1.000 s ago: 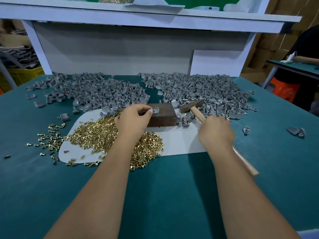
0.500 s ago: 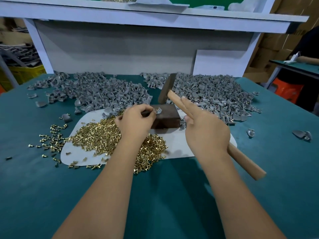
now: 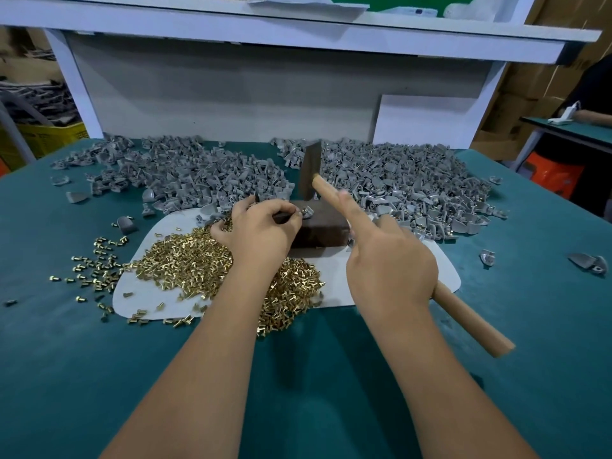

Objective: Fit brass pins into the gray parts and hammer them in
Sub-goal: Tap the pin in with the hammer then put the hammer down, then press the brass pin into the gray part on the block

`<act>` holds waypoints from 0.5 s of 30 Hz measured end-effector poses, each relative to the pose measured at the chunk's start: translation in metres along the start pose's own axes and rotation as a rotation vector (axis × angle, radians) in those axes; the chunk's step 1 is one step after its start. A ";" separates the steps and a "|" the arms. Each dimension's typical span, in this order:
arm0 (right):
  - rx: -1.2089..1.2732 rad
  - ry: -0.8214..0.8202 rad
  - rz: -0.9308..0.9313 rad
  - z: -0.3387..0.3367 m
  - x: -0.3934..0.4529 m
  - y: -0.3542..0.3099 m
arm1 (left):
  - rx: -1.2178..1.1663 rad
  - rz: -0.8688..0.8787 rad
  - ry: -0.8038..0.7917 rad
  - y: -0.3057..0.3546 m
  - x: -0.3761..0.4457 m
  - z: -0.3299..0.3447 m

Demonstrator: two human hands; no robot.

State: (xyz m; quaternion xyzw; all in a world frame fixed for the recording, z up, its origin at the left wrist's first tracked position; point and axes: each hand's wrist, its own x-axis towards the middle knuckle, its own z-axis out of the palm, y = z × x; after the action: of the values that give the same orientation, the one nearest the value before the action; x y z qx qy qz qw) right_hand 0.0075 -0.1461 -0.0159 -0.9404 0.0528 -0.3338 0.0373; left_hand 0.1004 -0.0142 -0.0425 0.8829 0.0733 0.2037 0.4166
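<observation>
Head view: left hand (image 3: 261,230) rests over the near edge of the brass pins (image 3: 198,263), its thumb and fingertips pinching a gray part (image 3: 306,212) seated on top of the dark block (image 3: 323,228). Right hand (image 3: 390,266) grips the wooden handle of the hammer (image 3: 470,326), index finger extended along the shaft; the metal head (image 3: 310,170) is raised above the block, clear of the part. Block stands on a white mat (image 3: 443,273), touching the pin heap on its near left side. Loose pins are scattered off the mat to the left on the green table (image 3: 298,376). Left pile of gray parts (image 3: 185,177) lies behind the mat; right pile of gray parts (image 3: 414,183) lies behind and beside the block. Several stray parts lie well apart at the table's right. White shelf frame (image 3: 298,31) stands behind the piles
</observation>
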 end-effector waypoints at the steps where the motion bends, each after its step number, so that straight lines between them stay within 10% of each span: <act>1: 0.021 0.024 0.010 -0.002 0.000 -0.002 | 0.011 -0.003 0.011 0.000 0.000 0.001; 15: 0.081 0.106 0.002 -0.002 -0.002 -0.004 | 0.011 0.013 0.004 -0.001 -0.001 -0.001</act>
State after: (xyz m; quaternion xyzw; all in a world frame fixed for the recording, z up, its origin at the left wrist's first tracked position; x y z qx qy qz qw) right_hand 0.0052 -0.1419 -0.0156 -0.9191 0.0420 -0.3849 0.0730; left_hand 0.0991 -0.0137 -0.0429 0.8852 0.0697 0.2079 0.4102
